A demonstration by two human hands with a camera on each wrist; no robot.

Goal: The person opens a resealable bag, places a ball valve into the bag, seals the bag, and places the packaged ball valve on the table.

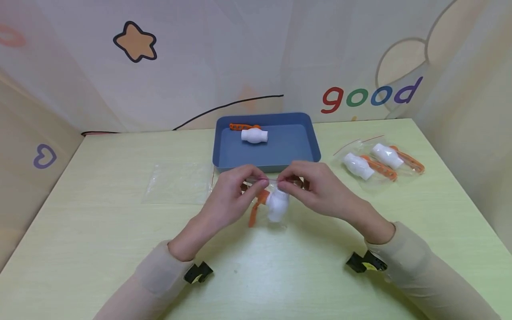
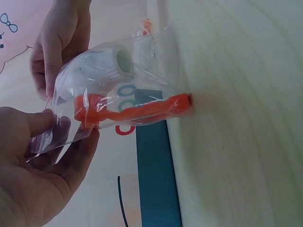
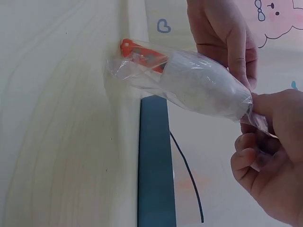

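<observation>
Thumb and fingers of my left hand [image 1: 232,193] pinch the top edge of a clear zip bag [image 2: 163,56], and my right hand [image 1: 318,189] pinches the same edge a short way to the right. Inside the bag hang a white plastic valve body [image 1: 278,206] with ribbed ends and an orange lever handle [image 1: 253,214]. In the left wrist view the handle [image 2: 142,112] lies beside the white body [image 2: 97,71], and the bag's bottom is close over the table. The right wrist view shows the white body [image 3: 203,90] partly covering the handle [image 3: 144,56].
Behind the hands stands a blue tray [image 1: 294,151] with a white valve body [image 1: 254,135] and an orange handle [image 1: 242,127] in it. A flat clear bag [image 1: 176,182] lies at left. Two filled bags, with white bodies [image 1: 358,166] and orange handles [image 1: 410,161], lie at right.
</observation>
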